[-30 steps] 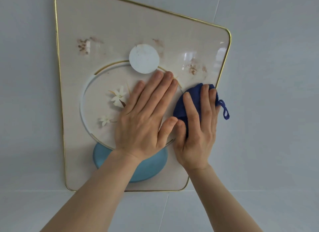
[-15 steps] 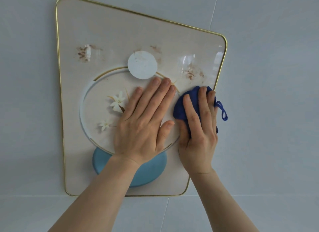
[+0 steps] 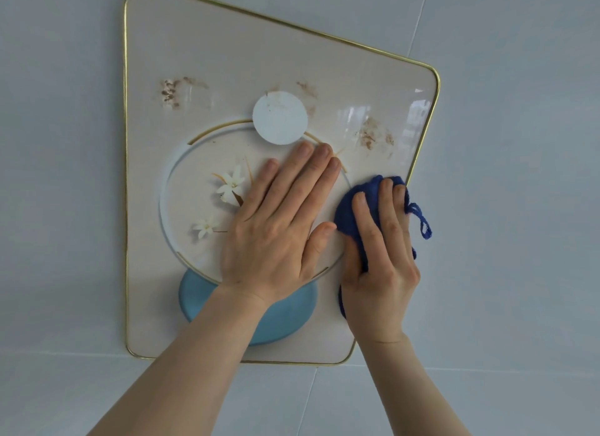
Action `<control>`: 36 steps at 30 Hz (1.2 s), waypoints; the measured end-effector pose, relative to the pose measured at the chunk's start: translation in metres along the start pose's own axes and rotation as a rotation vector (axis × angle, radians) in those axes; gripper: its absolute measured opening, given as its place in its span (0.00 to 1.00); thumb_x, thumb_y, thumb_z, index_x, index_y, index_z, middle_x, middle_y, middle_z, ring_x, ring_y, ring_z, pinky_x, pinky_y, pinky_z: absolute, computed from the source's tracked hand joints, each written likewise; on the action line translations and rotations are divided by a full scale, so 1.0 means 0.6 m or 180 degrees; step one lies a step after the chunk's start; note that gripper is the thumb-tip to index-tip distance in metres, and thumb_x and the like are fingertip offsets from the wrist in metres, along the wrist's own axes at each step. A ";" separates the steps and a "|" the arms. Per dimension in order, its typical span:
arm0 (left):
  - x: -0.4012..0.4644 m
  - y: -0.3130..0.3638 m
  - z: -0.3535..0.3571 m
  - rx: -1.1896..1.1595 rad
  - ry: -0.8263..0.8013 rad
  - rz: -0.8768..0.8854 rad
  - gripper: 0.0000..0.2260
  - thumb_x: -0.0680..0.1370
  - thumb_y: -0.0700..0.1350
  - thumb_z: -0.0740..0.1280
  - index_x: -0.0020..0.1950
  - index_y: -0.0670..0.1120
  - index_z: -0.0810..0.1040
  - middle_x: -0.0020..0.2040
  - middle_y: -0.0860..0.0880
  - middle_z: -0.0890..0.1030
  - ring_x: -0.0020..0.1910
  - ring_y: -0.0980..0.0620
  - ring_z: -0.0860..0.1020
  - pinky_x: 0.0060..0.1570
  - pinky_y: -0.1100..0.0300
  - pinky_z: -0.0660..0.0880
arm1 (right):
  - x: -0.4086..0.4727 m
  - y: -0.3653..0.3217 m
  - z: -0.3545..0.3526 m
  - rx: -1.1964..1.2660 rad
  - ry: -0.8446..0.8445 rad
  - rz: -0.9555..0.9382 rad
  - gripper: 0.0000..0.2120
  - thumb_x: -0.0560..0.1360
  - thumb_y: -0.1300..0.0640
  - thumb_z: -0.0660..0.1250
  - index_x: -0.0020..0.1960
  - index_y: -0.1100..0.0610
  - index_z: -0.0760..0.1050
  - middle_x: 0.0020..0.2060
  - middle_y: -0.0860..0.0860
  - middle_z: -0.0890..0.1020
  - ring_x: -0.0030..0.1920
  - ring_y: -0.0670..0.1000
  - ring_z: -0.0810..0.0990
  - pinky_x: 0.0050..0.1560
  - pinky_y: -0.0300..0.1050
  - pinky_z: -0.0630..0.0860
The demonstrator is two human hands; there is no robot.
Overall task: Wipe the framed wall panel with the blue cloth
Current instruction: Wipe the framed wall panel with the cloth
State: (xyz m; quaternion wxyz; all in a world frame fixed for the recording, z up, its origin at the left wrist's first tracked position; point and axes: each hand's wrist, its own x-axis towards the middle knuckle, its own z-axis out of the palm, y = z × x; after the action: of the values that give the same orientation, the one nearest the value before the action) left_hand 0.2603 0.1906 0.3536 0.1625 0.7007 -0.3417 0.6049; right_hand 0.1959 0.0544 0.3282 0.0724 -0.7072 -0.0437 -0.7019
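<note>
The framed wall panel (image 3: 211,56) is cream with a thin gold rim, a printed ring, white flowers, a white disc and a light blue oval. Brown smudges (image 3: 373,137) mark its upper right, with more at the upper left (image 3: 168,91). My left hand (image 3: 279,228) lies flat on the ring, fingers together and holding nothing. My right hand (image 3: 380,263) presses the dark blue cloth (image 3: 360,205) against the panel's right side, just below the right smudges. The cloth's loop (image 3: 422,221) hangs past the gold rim.
A pale grey tiled wall (image 3: 519,208) surrounds the panel, with grout lines below and at the upper right. Nothing else hangs near the panel.
My right hand and the cloth have slid down a little along the panel's right side, showing more of the right smudges. My left hand stays flat on the ring.
</note>
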 end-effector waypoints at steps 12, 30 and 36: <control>-0.002 0.001 0.001 0.0170 -0.0099 0.0012 0.27 0.87 0.53 0.45 0.84 0.44 0.57 0.85 0.47 0.59 0.84 0.47 0.56 0.84 0.47 0.52 | -0.083 -0.002 -0.078 -0.0260 -0.0787 -0.0098 0.24 0.73 0.74 0.67 0.65 0.57 0.81 0.71 0.54 0.76 0.72 0.56 0.75 0.63 0.49 0.79; -0.002 0.001 0.002 0.0177 -0.0014 0.0004 0.27 0.86 0.52 0.48 0.84 0.44 0.57 0.85 0.48 0.58 0.84 0.49 0.56 0.83 0.48 0.53 | 0.142 -0.032 0.001 0.0096 -0.0122 -0.0228 0.16 0.81 0.64 0.68 0.68 0.60 0.78 0.73 0.59 0.74 0.77 0.58 0.67 0.73 0.61 0.70; -0.002 0.002 -0.002 0.0206 -0.0089 -0.0011 0.27 0.86 0.53 0.48 0.85 0.45 0.56 0.85 0.48 0.57 0.85 0.49 0.55 0.84 0.48 0.52 | 0.156 -0.002 -0.010 -0.0156 -0.0197 -0.0743 0.14 0.82 0.62 0.68 0.67 0.59 0.80 0.71 0.58 0.76 0.76 0.58 0.70 0.74 0.52 0.72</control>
State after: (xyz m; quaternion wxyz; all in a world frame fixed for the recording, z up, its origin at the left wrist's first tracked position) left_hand 0.2587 0.1911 0.3524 0.1361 0.7145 -0.3230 0.6055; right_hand 0.1909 0.0507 0.4217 -0.0285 -0.7203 -0.1107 -0.6842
